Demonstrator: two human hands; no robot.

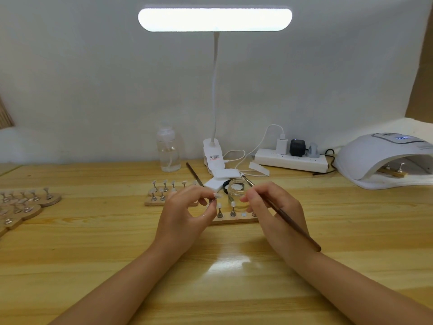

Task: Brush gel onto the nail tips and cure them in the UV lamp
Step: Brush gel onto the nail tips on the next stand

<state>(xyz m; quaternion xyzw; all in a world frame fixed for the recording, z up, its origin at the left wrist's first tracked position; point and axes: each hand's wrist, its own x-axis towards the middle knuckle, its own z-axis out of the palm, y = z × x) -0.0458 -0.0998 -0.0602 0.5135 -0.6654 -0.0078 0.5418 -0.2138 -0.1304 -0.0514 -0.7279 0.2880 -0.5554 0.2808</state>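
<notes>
nail tip pinched at centre frame, brush in the other hand

the left hand (pixel 187 207) sits just below the middle of the frame, its thumb and forefinger curled and pinching a small nail tip on a stand (pixel 214 197), lifted off the wood. the right hand (pixel 269 205), just to the right of it, has its fingers closed round a thin brown brush (pixel 293 225); the handle slants down toward the lower right and the bristle end points up-left over an open glass jar (pixel 236 192) that stands between the two hands. whether the bristles touch the jar cannot be told.

below the jar a wooden strip (pixel 234 219) lies on the bench (pixel 93 242) with two more tips on stands upright on it and a bare round disc to their right. behind the left hand, a second wooden holder (pixel 157 195) carries several tips. at the left edge of the frame, more stands (pixel 25 198) sit on wooden bases.

at the right edge, the white uv lamp (pixel 384 158) rests on the bench, its display lit, with a strip of stands inside its opening. at the back stand a clear pump bottle (pixel 168 148), a power strip (pixel 291 159) and a clip desk lamp (pixel 215 18), lit, at the top centre.
</notes>
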